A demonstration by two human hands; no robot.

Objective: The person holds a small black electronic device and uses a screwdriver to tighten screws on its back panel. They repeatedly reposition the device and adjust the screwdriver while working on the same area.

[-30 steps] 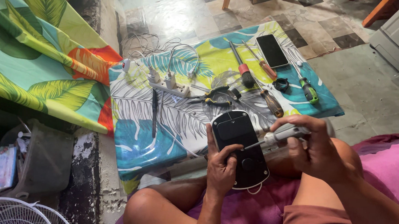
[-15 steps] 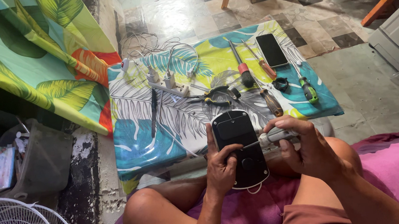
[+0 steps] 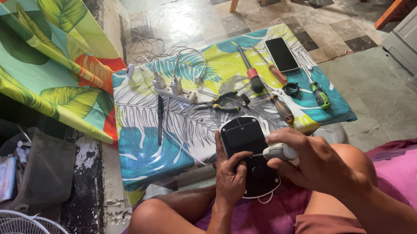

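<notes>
Head view of a seated person at work over the lap. The left hand grips the lower left edge of a flat black plastic device with rounded corners, thumb across its face, steadying it between the knees just in front of the low table's near edge. The device shows a matt black back panel with a seam across its middle, a round recess in the lower half and a thin white cord loop hanging beneath it. The right hand is closed around the pale grey handle of a screwdriver, whose thin shaft points left and meets the panel near its centre. Behind lies a low table covered with a leaf-print cloth in blue, yellow and white, bearing a red-handled screwdriver, a green-handled screwdriver, yellow-and-black pliers, a white power strip and a black smartphone.
</notes>
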